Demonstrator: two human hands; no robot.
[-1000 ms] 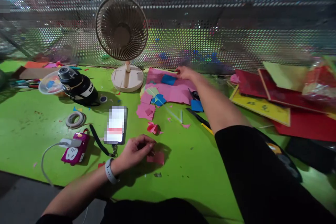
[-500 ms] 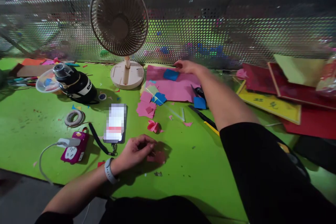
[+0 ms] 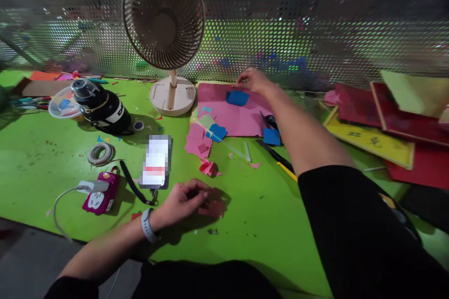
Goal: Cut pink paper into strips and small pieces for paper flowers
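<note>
At the left of the green tabletop (image 3: 266, 229), a round translucent plastic bowl (image 3: 56, 108) is set near the far edge, partly hidden by a black bottle with a clear-topped lid (image 3: 110, 114). Nearer, toward the left part of the near edge, a magenta power block (image 3: 95, 202) is seen with a white plug fitted, and behind it a pale ring of tape (image 3: 100, 153) is laid flat. Next along, a smartphone with a blurred bright screen (image 3: 155, 161) is placed, and at the far edge a cream round-based fan (image 3: 171, 96) is stood upright.

To the near edge: the left hand (image 3: 184, 201) is rested with its fingers loosely curled, a small pink paper square (image 3: 213, 209) partly covered by the fingertips; whether it is pinched cannot be told. Just beyond, a folded pink paper flower (image 3: 206, 167) is left loose, and past it small pink paper scraps (image 3: 196, 142) are heaped.

By the middle of the far edge, a large pink paper sheet (image 3: 228, 117) is spread, topped by a blue paper piece (image 3: 237, 98). Over the sheet's far side the right hand (image 3: 254, 81) is stretched, fingers bent; whether anything is gripped cannot be told. Under and beside that forearm, black-handled scissors (image 3: 271, 121) are partly hidden. At the right side, a flat yellow board with dark markings (image 3: 372, 138) is overlapped by dark red boards (image 3: 403, 114).
</note>
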